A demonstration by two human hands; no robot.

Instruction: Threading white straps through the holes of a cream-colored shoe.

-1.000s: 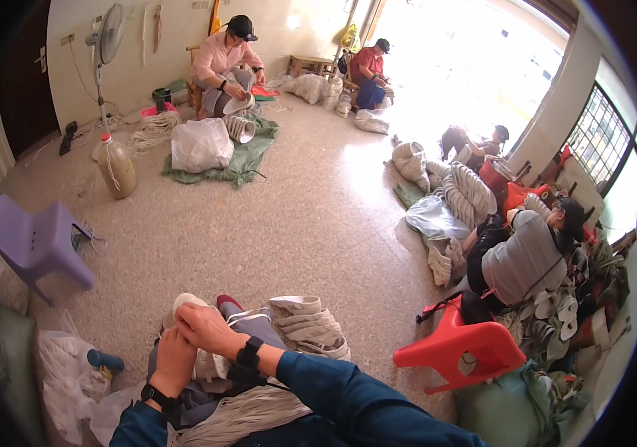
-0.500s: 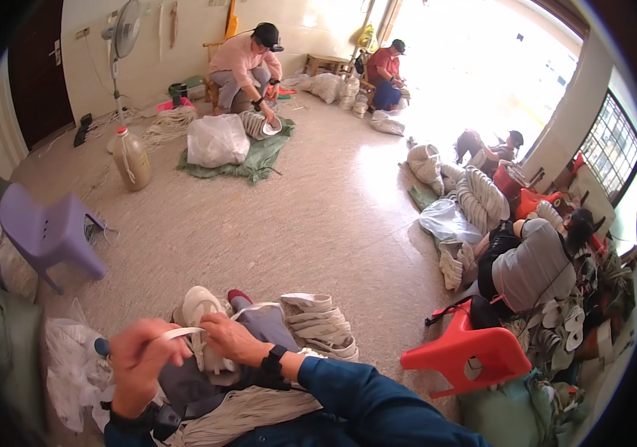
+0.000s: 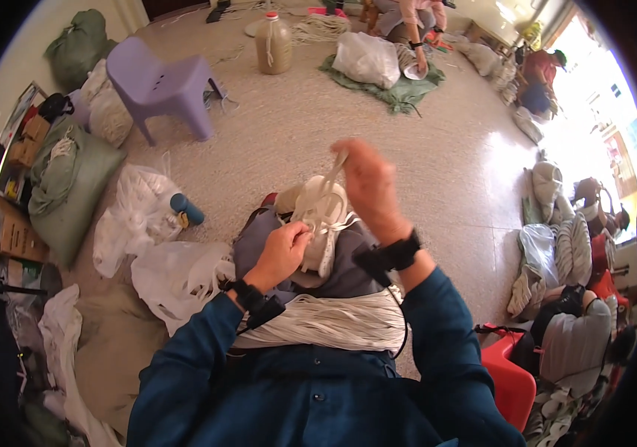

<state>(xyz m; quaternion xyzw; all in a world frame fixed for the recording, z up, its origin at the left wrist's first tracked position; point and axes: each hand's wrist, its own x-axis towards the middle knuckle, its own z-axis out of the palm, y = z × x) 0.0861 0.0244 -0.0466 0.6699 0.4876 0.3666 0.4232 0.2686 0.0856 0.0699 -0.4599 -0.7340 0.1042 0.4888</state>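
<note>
A white shoe (image 3: 324,252) rests on my lap, its toe pointing away from me. My right hand (image 3: 372,190) is raised above and right of it, blurred by motion, its fingers closed on a flat white shoelace (image 3: 327,185) that runs down to the shoe. My left hand (image 3: 279,257) is at the shoe's left side, thumb and fingertips pinched together beside the lacing; what lies between them is hidden. Loose lace loops cross the shoe's upper. Across my lap, nearer to me, lies a thick bundle of white laces (image 3: 326,324).
White plastic bags (image 3: 184,279) and a blue bottle (image 3: 186,209) lie to my left, near a green sack (image 3: 69,186). A purple chair (image 3: 158,86) stands beyond. A red stool (image 3: 508,376) is at right. Co-workers sit at the far side and right, among stacked shoes (image 3: 573,246).
My view has turned left and downward. The right hand has risen away from the shoe, drawing the lace up, while the left has come down to the shoe's side.
</note>
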